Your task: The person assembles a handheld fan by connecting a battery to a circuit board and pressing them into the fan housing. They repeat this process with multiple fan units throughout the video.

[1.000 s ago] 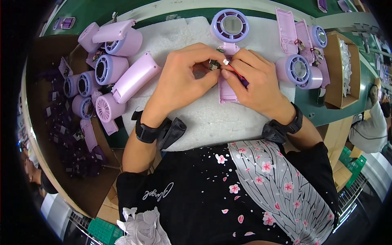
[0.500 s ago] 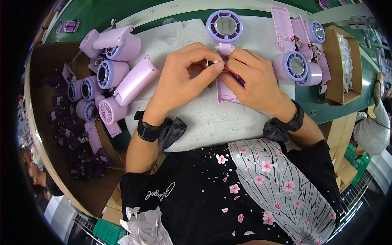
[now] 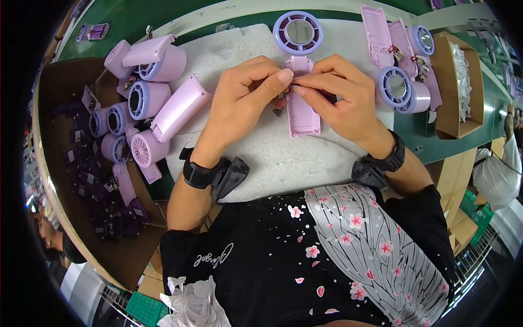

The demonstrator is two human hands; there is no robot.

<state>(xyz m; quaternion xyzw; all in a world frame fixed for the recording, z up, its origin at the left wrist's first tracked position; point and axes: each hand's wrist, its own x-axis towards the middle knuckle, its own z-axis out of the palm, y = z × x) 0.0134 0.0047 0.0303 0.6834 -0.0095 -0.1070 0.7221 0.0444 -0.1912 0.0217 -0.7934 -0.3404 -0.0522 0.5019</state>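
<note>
In front of me, on a white foam mat, lies a handheld fan with a round lilac head and an opened pink handle shell. Over the upper end of that shell, my left hand and my right hand meet fingertip to fingertip. Both are closed in a pinch; whatever is between the fingers is too small and covered to name. Small dark wire ends show below my left fingers. Something dark is partly hidden under my right palm.
At left, a cardboard box holds many dark purple parts, with fan heads and a pink handle cover along its edge. More fans and open shells lie right, beside a carton of white pieces.
My right fingers have risen toward my left fingertips, uncovering more of the handle shell. The red wire seen between the hands before is now out of sight.
</note>
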